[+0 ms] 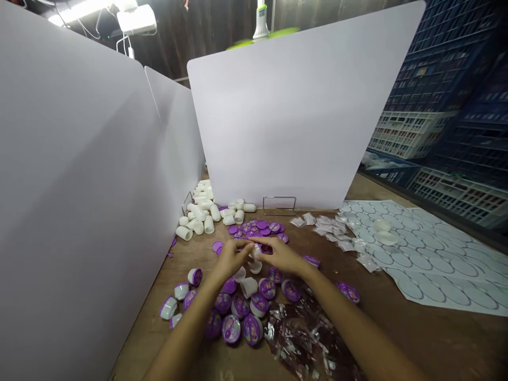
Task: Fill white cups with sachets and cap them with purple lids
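Near the middle of the brown table, my left hand (234, 256) and my right hand (280, 255) meet around a small white cup (256, 251). Fingers of both hands press on it from either side. Just below them lie loose white cups (248, 287). Closer to me sit several white cups with purple lids (231, 328), and behind my hands is a pile of flat purple lids (262, 225). Dark red shiny sachets (296, 338) are heaped beneath my right forearm.
White divider panels (278, 121) stand behind and at the left (99, 159). White cups (202, 211) are piled at the back left. Clear packets (333, 227) and sheets printed with ovals (420, 254) lie right. Stacked crates (413, 132) stand beyond.
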`<act>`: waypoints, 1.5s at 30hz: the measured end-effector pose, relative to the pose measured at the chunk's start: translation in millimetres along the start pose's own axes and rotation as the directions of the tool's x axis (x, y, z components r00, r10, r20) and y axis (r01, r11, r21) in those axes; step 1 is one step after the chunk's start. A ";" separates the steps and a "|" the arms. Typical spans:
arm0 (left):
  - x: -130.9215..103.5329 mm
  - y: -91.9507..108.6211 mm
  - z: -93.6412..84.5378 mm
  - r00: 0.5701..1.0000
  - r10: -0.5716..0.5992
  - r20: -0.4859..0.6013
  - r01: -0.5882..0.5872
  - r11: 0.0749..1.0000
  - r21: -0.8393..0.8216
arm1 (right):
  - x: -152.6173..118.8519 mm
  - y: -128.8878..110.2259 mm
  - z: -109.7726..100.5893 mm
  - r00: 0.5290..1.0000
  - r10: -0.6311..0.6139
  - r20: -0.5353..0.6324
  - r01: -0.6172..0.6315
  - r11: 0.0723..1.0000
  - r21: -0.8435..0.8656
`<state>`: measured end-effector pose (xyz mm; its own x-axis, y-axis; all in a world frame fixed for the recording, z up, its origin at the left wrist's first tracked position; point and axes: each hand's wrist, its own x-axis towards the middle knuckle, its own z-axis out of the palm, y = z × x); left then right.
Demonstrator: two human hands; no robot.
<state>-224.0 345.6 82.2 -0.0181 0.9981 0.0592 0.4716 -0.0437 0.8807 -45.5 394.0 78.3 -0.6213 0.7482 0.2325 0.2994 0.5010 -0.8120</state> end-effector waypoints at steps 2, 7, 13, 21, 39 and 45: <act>21.9 -6.9 -17.0 0.995 -0.001 -0.102 0.037 0.935 0.352 | 9.1 15.5 -20.0 0.990 0.137 -0.046 -0.144 0.951 -0.274; 67.7 -32.0 -62.7 0.948 -0.019 -0.317 0.210 0.786 0.581 | 3.6 63.3 -59.5 0.855 0.446 -0.264 -0.503 0.588 -0.633; 86.5 -44.1 -80.7 0.939 0.007 -0.344 0.222 0.751 0.622 | -13.1 78.3 -69.8 0.838 0.462 -0.291 -0.529 0.559 -0.638; 41.3 -35.9 -89.9 0.910 0.048 -0.412 0.137 0.903 0.406 | 70.6 15.0 12.3 0.984 -0.077 -0.162 0.044 0.979 -0.200; 1.0 -70.7 -110.0 0.780 -0.475 -0.408 0.178 0.794 -0.582 | 120.8 6.8 76.6 0.989 -0.075 -0.127 0.066 0.995 -0.073; 1.8 -61.8 -102.0 0.824 -0.425 -0.374 0.143 0.795 -0.589 | 124.1 -15.4 100.5 0.986 -0.165 -0.011 0.166 0.983 0.074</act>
<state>-343.1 345.6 75.8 -0.5455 0.8246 -0.1500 -0.1466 0.0823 0.9858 -200.1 435.5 65.9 -0.6544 0.6597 0.3695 0.1375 0.5844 -0.7998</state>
